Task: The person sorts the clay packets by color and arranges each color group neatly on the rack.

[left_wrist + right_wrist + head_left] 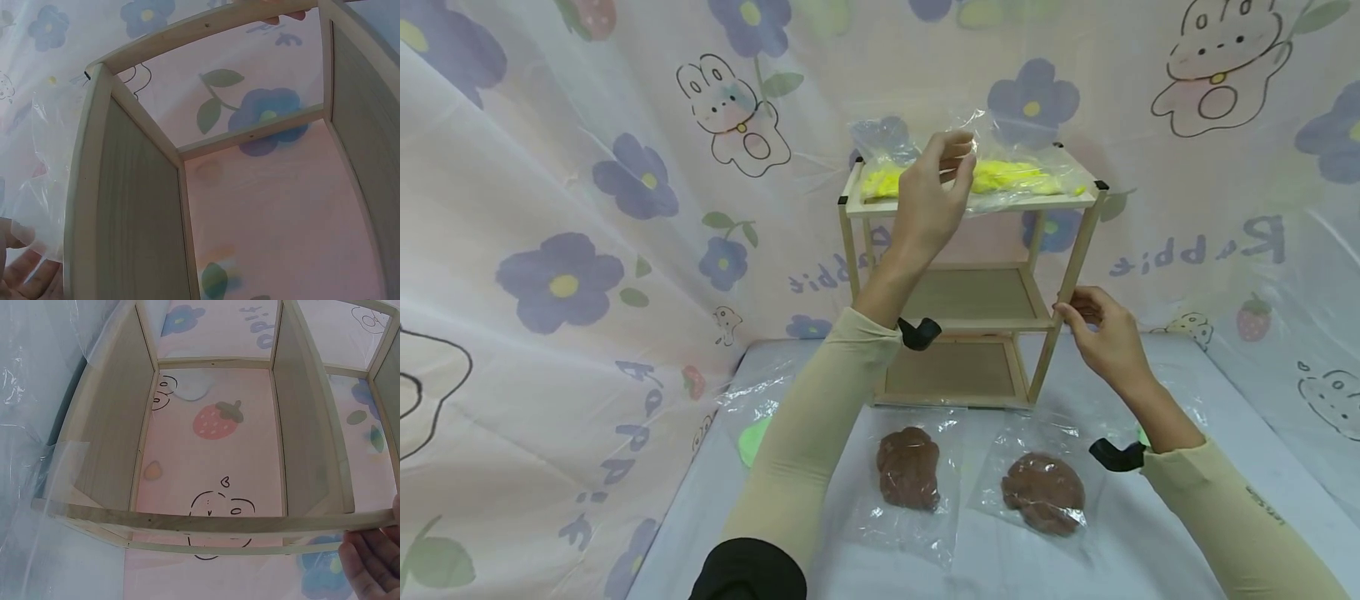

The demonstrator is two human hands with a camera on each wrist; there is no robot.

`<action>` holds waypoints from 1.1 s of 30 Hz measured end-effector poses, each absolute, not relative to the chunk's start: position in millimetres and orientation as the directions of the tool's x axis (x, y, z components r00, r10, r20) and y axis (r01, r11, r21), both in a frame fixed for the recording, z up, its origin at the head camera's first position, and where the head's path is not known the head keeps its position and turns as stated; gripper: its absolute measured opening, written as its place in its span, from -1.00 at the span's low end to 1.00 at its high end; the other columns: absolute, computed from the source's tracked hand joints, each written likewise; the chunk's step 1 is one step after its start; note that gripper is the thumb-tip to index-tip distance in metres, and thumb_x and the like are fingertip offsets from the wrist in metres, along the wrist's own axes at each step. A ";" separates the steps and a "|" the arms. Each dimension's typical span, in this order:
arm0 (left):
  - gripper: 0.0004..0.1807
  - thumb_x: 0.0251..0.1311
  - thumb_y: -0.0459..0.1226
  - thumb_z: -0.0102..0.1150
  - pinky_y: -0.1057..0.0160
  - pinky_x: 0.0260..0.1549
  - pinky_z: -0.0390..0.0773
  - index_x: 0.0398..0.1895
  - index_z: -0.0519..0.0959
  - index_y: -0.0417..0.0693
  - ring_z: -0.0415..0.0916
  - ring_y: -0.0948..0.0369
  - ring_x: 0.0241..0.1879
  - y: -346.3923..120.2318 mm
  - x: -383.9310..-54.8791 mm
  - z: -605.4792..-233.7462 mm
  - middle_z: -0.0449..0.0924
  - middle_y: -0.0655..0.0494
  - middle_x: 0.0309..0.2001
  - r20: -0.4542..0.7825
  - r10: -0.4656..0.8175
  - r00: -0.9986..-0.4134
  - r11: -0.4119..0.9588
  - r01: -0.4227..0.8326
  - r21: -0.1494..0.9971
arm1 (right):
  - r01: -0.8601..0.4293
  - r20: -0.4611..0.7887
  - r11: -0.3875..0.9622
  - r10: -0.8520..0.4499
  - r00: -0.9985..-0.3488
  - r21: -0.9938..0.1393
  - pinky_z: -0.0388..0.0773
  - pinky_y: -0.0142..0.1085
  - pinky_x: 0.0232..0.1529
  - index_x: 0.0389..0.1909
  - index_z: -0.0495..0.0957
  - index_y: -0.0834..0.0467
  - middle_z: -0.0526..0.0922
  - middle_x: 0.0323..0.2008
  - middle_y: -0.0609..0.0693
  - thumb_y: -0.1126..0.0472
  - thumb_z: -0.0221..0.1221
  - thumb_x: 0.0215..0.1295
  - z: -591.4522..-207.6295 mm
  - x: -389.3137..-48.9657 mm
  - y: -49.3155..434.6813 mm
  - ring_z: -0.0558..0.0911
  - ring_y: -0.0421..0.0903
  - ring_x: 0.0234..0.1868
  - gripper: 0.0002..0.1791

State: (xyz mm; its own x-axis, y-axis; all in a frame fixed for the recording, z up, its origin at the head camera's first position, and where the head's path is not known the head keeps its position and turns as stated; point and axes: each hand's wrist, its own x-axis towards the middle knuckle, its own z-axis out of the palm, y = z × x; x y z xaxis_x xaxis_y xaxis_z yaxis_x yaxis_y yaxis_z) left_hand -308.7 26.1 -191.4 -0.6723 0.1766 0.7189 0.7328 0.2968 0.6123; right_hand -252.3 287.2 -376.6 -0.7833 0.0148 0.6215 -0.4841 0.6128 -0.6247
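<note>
A wooden three-tier rack stands at the back of the table in the head view. On its top tier lies a clear plastic bag with bright yellow stuff in it. My left hand is at the front of that bag, fingers loosely bent, thumb apart from them. In the left wrist view, the left fingertips are right at the clear film beside the top tier. My right hand pinches the rack's front right post at middle-tier height; its fingers show at the post in the right wrist view.
Two clear bags with brown lumps lie on the white tabletop before the rack. A bag with a green lump is partly behind my left sleeve; another green bit shows by the right wrist. A printed curtain surrounds the table.
</note>
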 end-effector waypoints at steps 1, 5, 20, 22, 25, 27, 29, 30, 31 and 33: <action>-0.66 0.62 -0.34 0.12 0.56 0.22 0.51 0.35 0.54 -0.23 0.64 0.17 0.23 25.2 -308.4 -192.4 0.68 -0.11 0.25 0.730 0.177 -0.661 0.278 0.745 0.607 | -0.485 0.623 0.613 0.015 -0.782 -0.624 0.44 -0.75 -0.01 0.16 0.58 0.40 0.73 -0.05 0.29 0.23 0.21 0.63 -376.8 -252.9 287.4 0.54 -0.55 -0.12 -0.69; -0.66 0.60 -0.37 0.13 0.53 0.23 0.54 0.35 0.54 -0.22 0.62 0.20 0.25 20.0 -304.2 -196.4 0.67 -0.12 0.25 0.760 0.173 -0.626 0.229 0.776 0.587 | -0.491 0.631 0.609 0.018 -0.776 -0.622 0.44 -0.76 -0.01 0.16 0.58 0.41 0.74 -0.06 0.29 0.25 0.22 0.61 -377.6 -254.7 287.9 0.55 -0.56 -0.13 -0.69; -0.66 0.57 -0.39 0.17 0.39 0.27 0.60 0.31 0.55 -0.27 0.62 0.09 0.27 -7.4 -272.0 -221.0 0.66 -0.13 0.25 0.805 0.186 -0.564 0.118 0.826 0.551 | -0.489 0.626 0.602 0.022 -0.780 -0.631 0.44 -0.76 0.01 0.17 0.59 0.40 0.73 -0.05 0.29 0.25 0.23 0.61 -378.1 -254.4 287.2 0.55 -0.54 -0.12 -0.69; -0.66 0.57 -0.39 0.17 0.37 0.27 0.60 0.31 0.56 -0.28 0.63 0.09 0.26 -12.2 -268.4 -224.7 0.67 -0.15 0.23 0.807 0.196 -0.557 0.118 0.830 0.545 | -0.492 0.630 0.601 0.024 -0.776 -0.630 0.45 -0.76 0.01 0.16 0.59 0.41 0.74 -0.06 0.29 0.25 0.23 0.61 -378.5 -254.9 287.3 0.56 -0.54 -0.12 -0.69; -0.66 0.56 -0.38 0.18 0.36 0.27 0.60 0.31 0.56 -0.30 0.64 0.07 0.25 -20.1 -263.6 -231.0 0.67 -0.17 0.22 0.802 0.218 -0.556 0.121 0.831 0.543 | -0.493 0.631 0.598 0.027 -0.775 -0.632 0.45 -0.76 0.02 0.16 0.58 0.41 0.74 -0.05 0.28 0.25 0.23 0.61 -378.5 -255.4 287.4 0.55 -0.56 -0.11 -0.69; -0.67 0.56 -0.39 0.20 0.34 0.27 0.62 0.30 0.56 -0.30 0.65 0.05 0.23 -25.5 -261.2 -236.7 0.68 -0.18 0.20 0.798 0.228 -0.558 0.127 0.830 0.544 | -0.496 0.630 0.592 0.027 -0.776 -0.636 0.46 -0.75 0.01 0.16 0.59 0.41 0.73 -0.04 0.29 0.25 0.23 0.61 -378.9 -255.6 287.7 0.55 -0.56 -0.11 -0.69; -0.68 0.55 -0.38 0.21 0.32 0.26 0.63 0.28 0.58 -0.30 0.66 0.04 0.22 -31.2 -258.4 -243.0 0.69 -0.17 0.19 0.792 0.232 -0.564 0.138 0.825 0.547 | -0.495 0.628 0.589 0.028 -0.778 -0.639 0.46 -0.75 0.01 0.16 0.59 0.41 0.73 -0.04 0.28 0.25 0.23 0.61 -379.2 -255.5 287.2 0.55 -0.57 -0.11 -0.69; -0.68 0.55 -0.38 0.22 0.31 0.27 0.63 0.27 0.58 -0.30 0.65 0.02 0.22 -34.3 -257.0 -246.3 0.69 -0.17 0.18 0.790 0.234 -0.567 0.141 0.824 0.549 | -0.496 0.627 0.585 0.027 -0.779 -0.642 0.47 -0.74 0.01 0.16 0.58 0.41 0.72 -0.03 0.28 0.26 0.23 0.61 -379.3 -255.5 287.0 0.56 -0.57 -0.11 -0.69; -0.68 0.55 -0.38 0.22 0.30 0.27 0.63 0.27 0.59 -0.29 0.66 0.02 0.22 -37.4 -255.6 -249.8 0.69 -0.17 0.18 0.787 0.235 -0.570 0.144 0.821 0.552 | -0.497 0.626 0.583 0.026 -0.779 -0.643 0.47 -0.74 0.01 0.16 0.58 0.41 0.72 -0.04 0.28 0.26 0.23 0.61 -379.5 -255.4 286.7 0.56 -0.57 -0.11 -0.69; -0.69 0.55 -0.37 0.22 0.27 0.28 0.63 0.26 0.59 -0.29 0.65 0.00 0.22 -43.9 -252.7 -257.2 0.69 -0.17 0.18 0.785 0.235 -0.574 0.152 0.819 0.553 | -0.496 0.624 0.583 0.025 -0.781 -0.643 0.47 -0.75 0.01 0.16 0.58 0.41 0.72 -0.04 0.28 0.26 0.22 0.61 -379.5 -255.3 285.6 0.56 -0.56 -0.11 -0.70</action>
State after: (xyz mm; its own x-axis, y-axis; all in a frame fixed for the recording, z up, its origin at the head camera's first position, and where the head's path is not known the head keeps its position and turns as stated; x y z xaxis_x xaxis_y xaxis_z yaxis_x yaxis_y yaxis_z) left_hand -252.7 -43.9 -257.2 -0.5737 0.2346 0.7847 0.8190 0.1525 0.5532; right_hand -255.3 285.6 -379.5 -0.7806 0.0250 0.6245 -0.4960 0.5832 -0.6434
